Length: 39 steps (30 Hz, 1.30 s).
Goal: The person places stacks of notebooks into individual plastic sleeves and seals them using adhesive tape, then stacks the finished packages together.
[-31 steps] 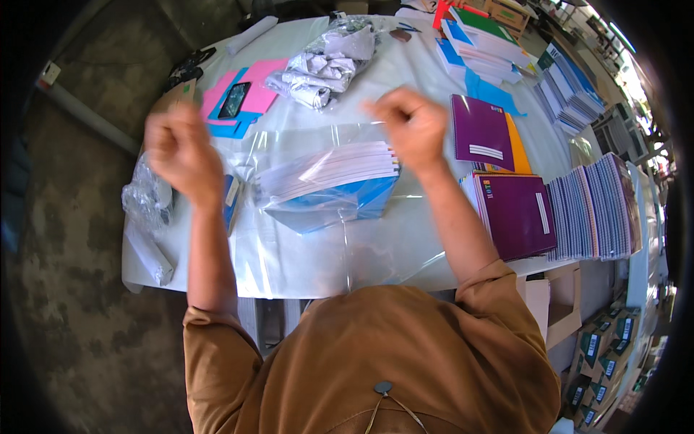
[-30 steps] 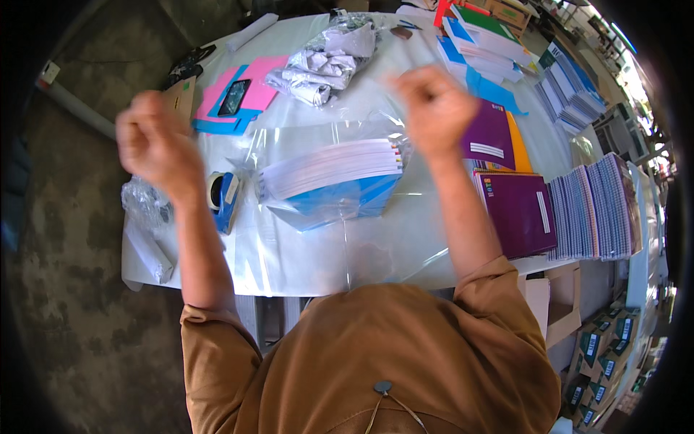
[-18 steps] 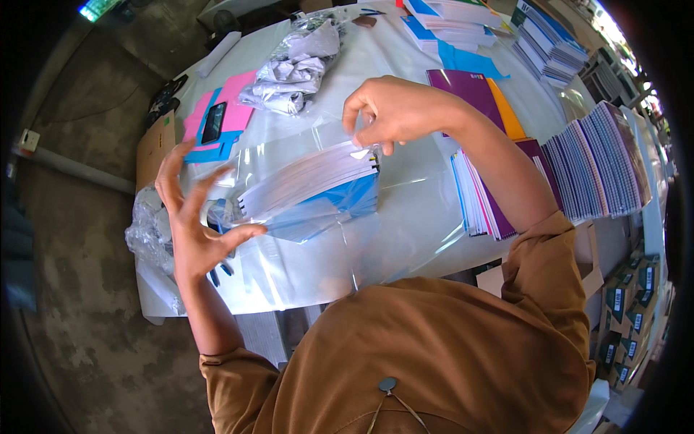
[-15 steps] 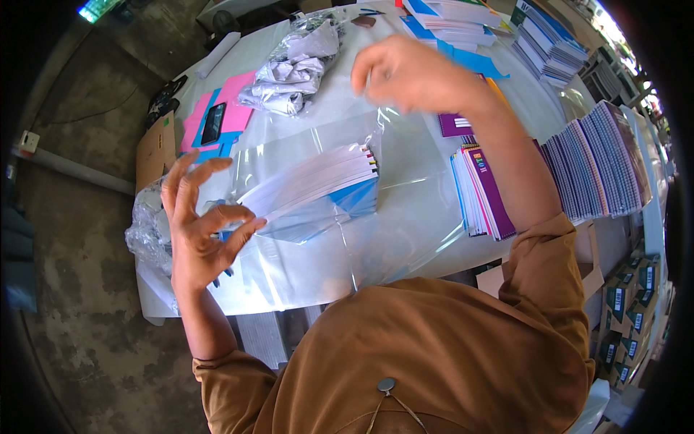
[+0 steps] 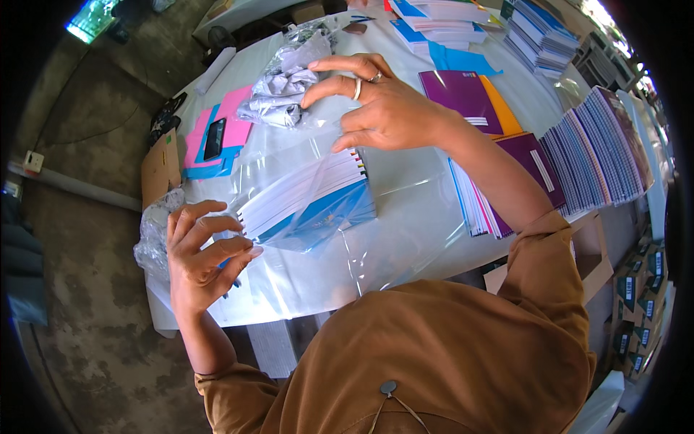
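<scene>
A stack of spiral-bound notebooks (image 5: 314,206) with white pages and a blue cover lies in the middle of the table, under and within a clear plastic bag (image 5: 354,249). At its left end my left hand (image 5: 202,253) pinches the bag's thin edge between thumb and forefinger, the other fingers bent loosely. Just above the stack's far right corner hovers my right hand (image 5: 387,108), with rings on it; its fingers are curved and spread apart, holding nothing I can see. The bag's far edge near this hand is hard to make out.
Purple notebooks (image 5: 463,98) and a long row of spiral-bound notebooks (image 5: 596,155) stand on the right. Crumpled plastic wrapping (image 5: 278,94) lies at the back. A black phone (image 5: 215,139) rests on pink and blue sheets at left, by a cardboard piece (image 5: 160,168).
My right hand has come nearer and slightly left, its fingers now spread lower over the stack. The plastic over the notebooks has shifted, showing more blue cover. My left hand stays nearly in place.
</scene>
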{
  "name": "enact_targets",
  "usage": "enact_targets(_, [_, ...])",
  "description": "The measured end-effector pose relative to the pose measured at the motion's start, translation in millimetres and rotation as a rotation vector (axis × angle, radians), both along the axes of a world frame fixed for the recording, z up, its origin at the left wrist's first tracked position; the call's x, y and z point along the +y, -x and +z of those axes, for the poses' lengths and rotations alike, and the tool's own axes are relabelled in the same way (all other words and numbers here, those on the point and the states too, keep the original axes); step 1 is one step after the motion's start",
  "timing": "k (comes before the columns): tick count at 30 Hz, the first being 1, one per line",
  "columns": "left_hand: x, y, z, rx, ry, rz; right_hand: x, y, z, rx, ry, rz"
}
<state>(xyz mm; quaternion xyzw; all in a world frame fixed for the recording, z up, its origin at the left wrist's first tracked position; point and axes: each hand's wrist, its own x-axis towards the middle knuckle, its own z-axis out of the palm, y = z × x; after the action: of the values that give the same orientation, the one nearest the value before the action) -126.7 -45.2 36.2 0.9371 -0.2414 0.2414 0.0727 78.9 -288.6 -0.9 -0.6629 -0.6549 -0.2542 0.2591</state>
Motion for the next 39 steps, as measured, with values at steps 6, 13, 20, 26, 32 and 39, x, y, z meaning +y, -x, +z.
enact_targets(6, [0.5,-8.9,-4.4,-0.049,0.017,-0.082,5.1,4.8,7.8,-0.310,-0.536,-0.155])
enact_targets(13, [36.2,-30.1,-34.3,-0.718,0.134,0.404,39.1,132.5,-75.3,0.124,-0.251,0.511])
enact_targets(20, [25.8,-14.2,-150.8,-0.052,1.317,0.104,64.4,118.1,-116.1,0.164,0.169,-0.112])
enact_targets(26, [-27.2,-3.3,-165.2,-0.218,1.182,0.489,102.0,82.3,-90.2,0.275,0.206,-0.317])
enact_targets(32, [-41.4,3.5,-139.4,-0.132,0.230,0.699,95.4,63.9,-72.4,0.285,-0.364,-0.057])
enact_targets(39, [-64.4,-13.4,-124.6,0.049,0.257,0.484,40.4,88.8,-124.1,0.507,-0.421,-0.641])
